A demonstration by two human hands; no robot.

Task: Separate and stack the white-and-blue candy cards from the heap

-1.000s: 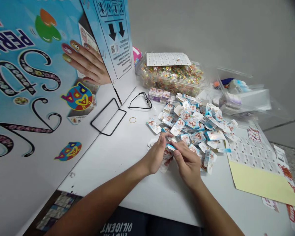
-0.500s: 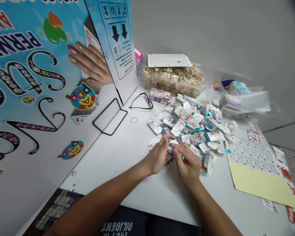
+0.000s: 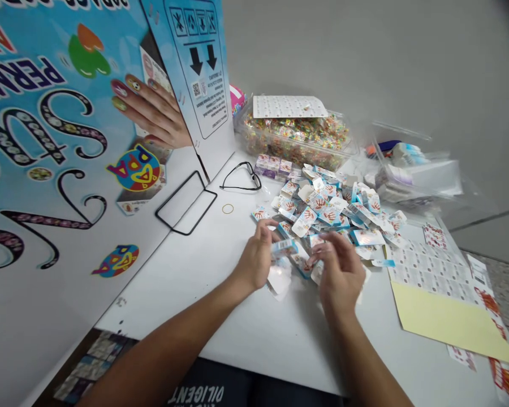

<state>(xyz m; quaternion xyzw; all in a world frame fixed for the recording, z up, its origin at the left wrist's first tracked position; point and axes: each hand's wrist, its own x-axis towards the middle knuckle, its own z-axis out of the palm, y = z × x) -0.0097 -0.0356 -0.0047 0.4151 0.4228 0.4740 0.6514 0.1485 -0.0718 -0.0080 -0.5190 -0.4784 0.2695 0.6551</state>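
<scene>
My left hand [image 3: 254,257] is closed at the near edge of a heap of small cardboard boxes [image 3: 326,212]. Between its thumb and fingers it holds a small blue-and-white box [image 3: 284,249], slightly blurred and tilted. My right hand [image 3: 341,271] hovers to the right, its fingers curled but apart, and I see nothing gripped in it. Below and between the hands lie more boxes, some with flaps unfolded, such as the white flap [image 3: 280,277] under my left hand.
A clear tub of colourful packets [image 3: 297,144] stands at the back, a printed sheet [image 3: 290,106] on top. Eyeglasses [image 3: 241,178], a black frame [image 3: 186,203] and a rubber band [image 3: 228,208] lie left, beside a large printed carton [image 3: 212,152]. Yellow paper [image 3: 453,325] lies right.
My hands were together over a small box. They have moved apart, the right one going rightward, and the box stays with my left hand.
</scene>
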